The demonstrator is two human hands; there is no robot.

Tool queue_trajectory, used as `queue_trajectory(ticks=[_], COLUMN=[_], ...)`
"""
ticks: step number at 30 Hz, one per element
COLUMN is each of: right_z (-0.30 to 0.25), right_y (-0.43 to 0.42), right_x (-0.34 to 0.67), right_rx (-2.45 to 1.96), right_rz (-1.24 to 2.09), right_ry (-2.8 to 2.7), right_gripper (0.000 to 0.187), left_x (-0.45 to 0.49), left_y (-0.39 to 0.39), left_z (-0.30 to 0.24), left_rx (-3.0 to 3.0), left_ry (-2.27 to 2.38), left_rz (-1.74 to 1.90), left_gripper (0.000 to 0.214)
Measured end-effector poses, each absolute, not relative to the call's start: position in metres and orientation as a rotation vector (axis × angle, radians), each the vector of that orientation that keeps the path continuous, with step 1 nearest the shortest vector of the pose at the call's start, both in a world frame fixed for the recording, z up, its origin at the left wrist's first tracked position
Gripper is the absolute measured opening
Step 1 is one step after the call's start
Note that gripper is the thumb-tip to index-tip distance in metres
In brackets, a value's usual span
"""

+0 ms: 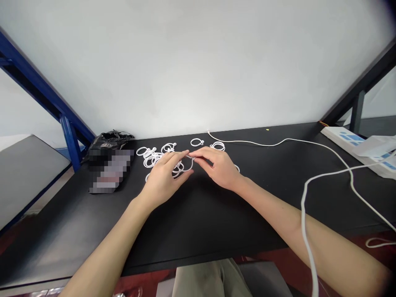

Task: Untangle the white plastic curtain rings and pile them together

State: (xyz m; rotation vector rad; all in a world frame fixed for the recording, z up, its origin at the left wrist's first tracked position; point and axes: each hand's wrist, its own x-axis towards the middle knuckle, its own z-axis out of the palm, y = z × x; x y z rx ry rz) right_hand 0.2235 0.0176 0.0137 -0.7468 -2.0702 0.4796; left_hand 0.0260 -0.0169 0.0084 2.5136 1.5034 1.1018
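Note:
Between my hands is a white ring [191,166] with a small knob or loop on its rim, looking like a curtain ring. My left hand [163,177] grips it from the left, fingers over the top and thumb below. The fingertips of my right hand [221,167] pinch its right side near the knob. A pile of similar white rings [150,159] lies on the black table [198,222] behind and left of my left hand, which partly hides it. Beyond my hands lie a single ring [196,142] and a small group of rings [218,146]; another ring [236,168] is mostly hidden by my right hand.
A black plastic bag [109,142] lies at the back left. A white cable [266,144] runs along the back and loops down over the right side, passing across my right forearm. White and blue packaging [355,144] sits at the right edge. Blue frame bars [46,86] rise at left.

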Motion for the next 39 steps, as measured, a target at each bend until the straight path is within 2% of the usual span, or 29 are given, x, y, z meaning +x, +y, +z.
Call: queue_trajectory(ticks=[10, 16, 22, 26, 32, 39], right_z=[0.015, 0.006, 0.003, 0.001, -0.006, -0.007], right_y=[0.016, 0.02, 0.038, 0.045, 0.047, 0.079], right_x=[0.221, 0.222, 0.228, 0.228, 0.224, 0.214], right_rx=[-0.846, -0.919, -1.319, -1.466, -1.509, -1.586], right_rz=[0.469, 0.474, 0.097, 0.0, -0.094, -0.299], right_ry=[-2.039, -2.08, -2.337, -2.429, -2.487, -2.444], right_gripper=[0.014, 0.021, 0.041, 0.053, 0.052, 0.055], left_x=[0.028, 0.027, 0.016, 0.006, -0.012, -0.021], left_y=[-0.018, -0.016, -0.007, -0.002, 0.008, 0.014], left_z=[0.011, 0.007, 0.006, 0.006, -0.006, -0.01], left_rx=[2.497, 2.484, 2.399, 2.296, 2.184, 2.14], left_ry=[1.476, 1.592, 1.988, 2.183, 2.279, 2.283], left_rz=[1.109, 1.009, 1.019, 0.982, 0.843, 0.862], left_gripper=[0.04, 0.039, 0.038, 0.041, 0.053, 0.048])
